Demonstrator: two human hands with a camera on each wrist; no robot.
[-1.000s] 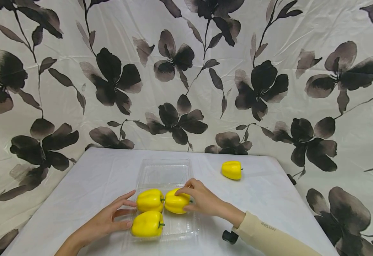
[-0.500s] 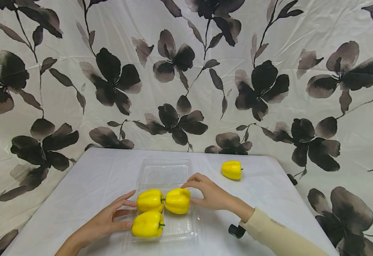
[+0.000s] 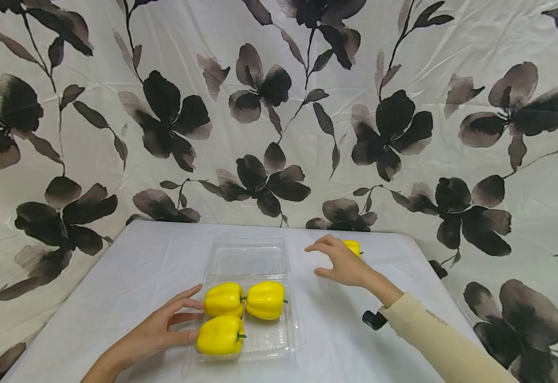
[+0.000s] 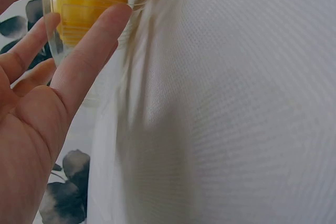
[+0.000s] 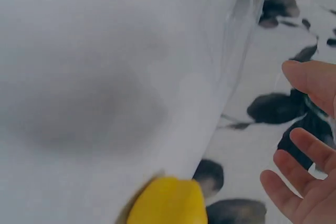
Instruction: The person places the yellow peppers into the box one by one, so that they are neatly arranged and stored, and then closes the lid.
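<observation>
Three yellow bell peppers lie in a clear plastic clamshell box point(image 3: 274, 338): a back left pepper point(image 3: 222, 299), a back right pepper point(image 3: 265, 300) and a front left pepper point(image 3: 219, 335). My left hand point(image 3: 166, 327) rests its spread fingertips along the box's left side; in the left wrist view its fingers point(image 4: 89, 51) lie against the clear wall. Over the table right of the box, my right hand point(image 3: 343, 260) is in the air with loosely bent fingers and nothing in them. Behind it, partly hidden, lies another yellow bell pepper point(image 3: 354, 247), also in the right wrist view.
The box's lid point(image 3: 247, 259) lies folded back behind it on the white-covered table point(image 3: 149, 266). A black wrist device point(image 3: 374, 319) shows beside the right sleeve. Behind the table hangs a floral cloth point(image 3: 326, 106).
My right hand has let go of the back right pepper and moved right and away toward the lone pepper. The left hand and the box have stayed put.
</observation>
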